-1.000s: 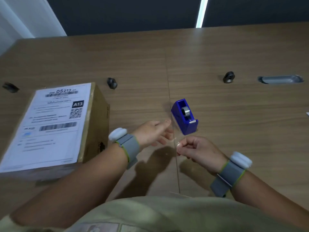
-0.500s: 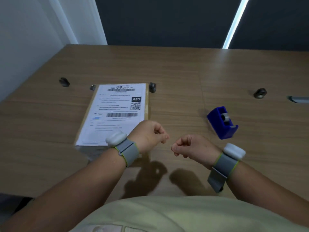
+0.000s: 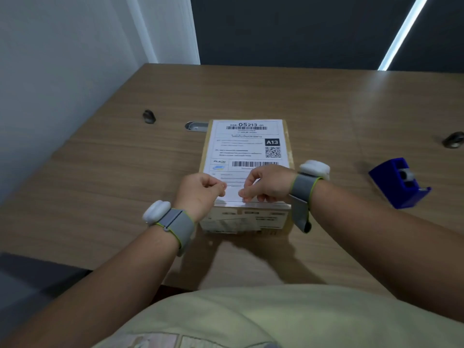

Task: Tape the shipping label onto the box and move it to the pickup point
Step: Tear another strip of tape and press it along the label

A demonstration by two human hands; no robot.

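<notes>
A brown cardboard box (image 3: pixel 288 156) stands on the wooden table in front of me. A white shipping label (image 3: pixel 247 144) with barcodes and a QR code lies flat on its top. My left hand (image 3: pixel 200 192) and my right hand (image 3: pixel 266 183) hover over the label's near edge, both with fingers pinched. A short strip of clear tape seems stretched between them; it is barely visible. The blue tape dispenser (image 3: pixel 399 182) sits on the table to the right of the box, apart from both hands.
A white wall runs along the table's left side. Small dark round fittings (image 3: pixel 149 116) (image 3: pixel 453 139) and a metal slot (image 3: pixel 195 126) sit in the table top behind the box. The table's near edge (image 3: pixel 75 264) is at the lower left.
Both hands moved left from beside the tape dispenser to over the near edge of the label on the box. My view turned left, so the box now sits in the centre.
</notes>
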